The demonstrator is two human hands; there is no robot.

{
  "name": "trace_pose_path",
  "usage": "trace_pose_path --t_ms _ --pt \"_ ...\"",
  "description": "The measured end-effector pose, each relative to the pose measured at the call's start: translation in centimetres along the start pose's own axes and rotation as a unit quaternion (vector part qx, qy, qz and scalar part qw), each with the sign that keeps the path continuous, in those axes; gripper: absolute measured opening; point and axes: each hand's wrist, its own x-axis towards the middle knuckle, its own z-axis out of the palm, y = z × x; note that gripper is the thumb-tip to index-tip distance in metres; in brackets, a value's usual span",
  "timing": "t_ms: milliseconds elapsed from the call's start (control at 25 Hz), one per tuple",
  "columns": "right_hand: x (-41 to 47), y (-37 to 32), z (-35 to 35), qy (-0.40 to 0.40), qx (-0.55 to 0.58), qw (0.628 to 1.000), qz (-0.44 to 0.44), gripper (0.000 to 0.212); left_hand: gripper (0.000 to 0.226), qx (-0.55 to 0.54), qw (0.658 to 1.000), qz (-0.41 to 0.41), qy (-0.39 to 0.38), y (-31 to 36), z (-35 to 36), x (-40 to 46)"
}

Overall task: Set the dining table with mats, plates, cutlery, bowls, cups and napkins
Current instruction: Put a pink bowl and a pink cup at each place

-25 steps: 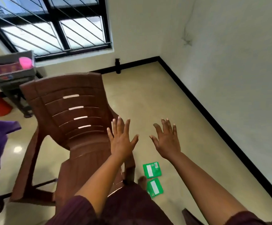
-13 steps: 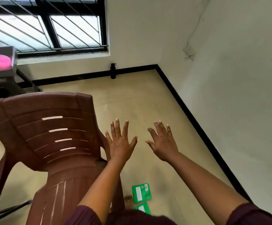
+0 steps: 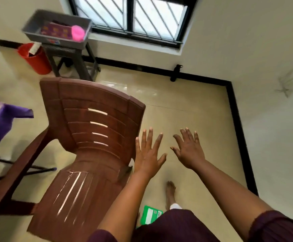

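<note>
Left hand (image 3: 148,155) and right hand (image 3: 189,151) both spread flat, palms down, holding nothing, out over the tiled floor beside my brown plastic chair (image 3: 89,137). Grey tray (image 3: 37,26) with the pink cup (image 3: 78,32) sits on a stool by the window; purple-clothed table (image 3: 0,123) at far left.

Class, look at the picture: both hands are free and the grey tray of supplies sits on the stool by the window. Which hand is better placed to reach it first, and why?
Probably the left hand. It is open beside the brown chair, on the side where the grey tray stands. The right hand, also open, is farther from it.
</note>
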Motion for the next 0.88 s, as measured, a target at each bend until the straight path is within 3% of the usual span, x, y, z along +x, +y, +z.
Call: trace_pose_path --t_ms 120,360,600,880 --pt "4.6 1.7 0.4 -0.011 -0.012 0.999 -0.047 0.058 0.082 0.008 1.0 -0.003 -0.01 0.2 1.5 3.0" --pt "11.3 7.2 -1.3 0.006 -0.028 0.989 -0.148 0.056 0.075 -0.095 0.979 -0.179 -0.035 6.2 3.2 9.2" --pt "16.8 13.2 -5.5 0.057 -0.028 0.979 -0.195 0.056 0.074 -0.055 0.97 -0.235 -0.03 10.4 1.1 16.8" --pt "30.8 14.0 -10.2 0.093 -0.001 0.971 -0.219 0.056 0.074 -0.013 0.957 -0.289 0.03 5.5 -0.7 29.9"
